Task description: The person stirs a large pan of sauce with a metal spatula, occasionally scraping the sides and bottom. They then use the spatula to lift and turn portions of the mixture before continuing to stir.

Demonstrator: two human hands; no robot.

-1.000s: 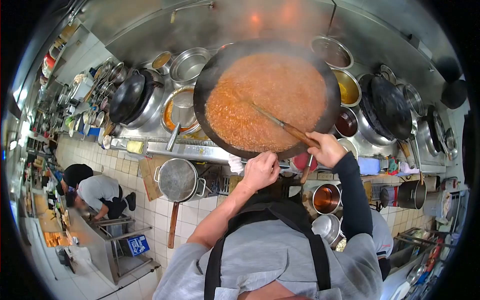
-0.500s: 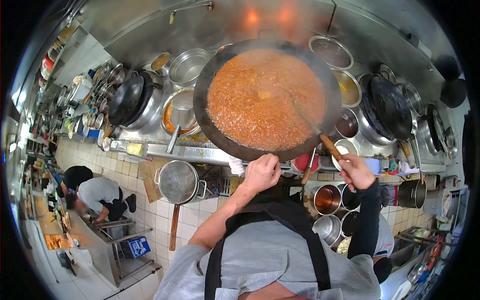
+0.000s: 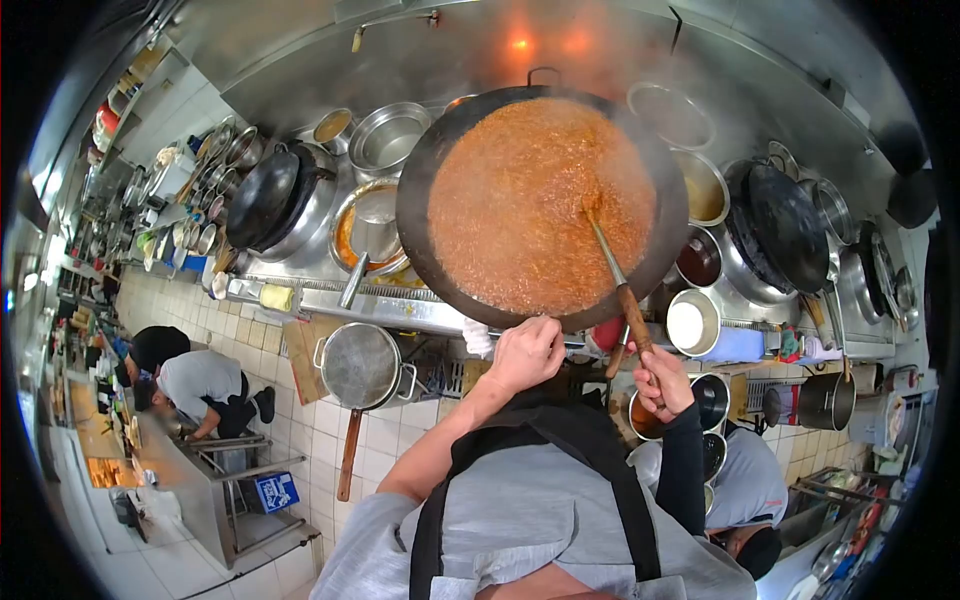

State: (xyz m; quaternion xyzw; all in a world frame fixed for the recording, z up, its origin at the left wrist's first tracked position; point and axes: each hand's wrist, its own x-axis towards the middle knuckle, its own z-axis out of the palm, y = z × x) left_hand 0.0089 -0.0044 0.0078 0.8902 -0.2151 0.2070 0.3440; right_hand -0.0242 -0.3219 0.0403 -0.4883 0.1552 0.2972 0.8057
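A large black wok [image 3: 418,225] is filled with bubbling orange-red sauce [image 3: 525,215], and steam rises from it. My left hand [image 3: 528,354] is closed at the wok's near rim, its fingers curled over the edge. In my right hand [image 3: 663,382] is the wooden handle of a long metal-shafted wok tool [image 3: 632,310]. The shaft slants over the rim into the right part of the sauce, which hides the tool's head. A white cloth [image 3: 478,338] hangs beside my left hand.
Left of the wok, a ladle [image 3: 372,235] rests over a metal bowl. A steel pot [image 3: 693,322] stands right of it, near another black wok [image 3: 788,225]. A wooden-handled strainer [image 3: 358,365] lies across a pot below. People bend at left [image 3: 200,385] and lower right [image 3: 750,480].
My right hand has moved left and closer to my body, drawing the tool with it, and the shaft now stands steeper. My left hand stays at the rim. The person at lower right shows more.
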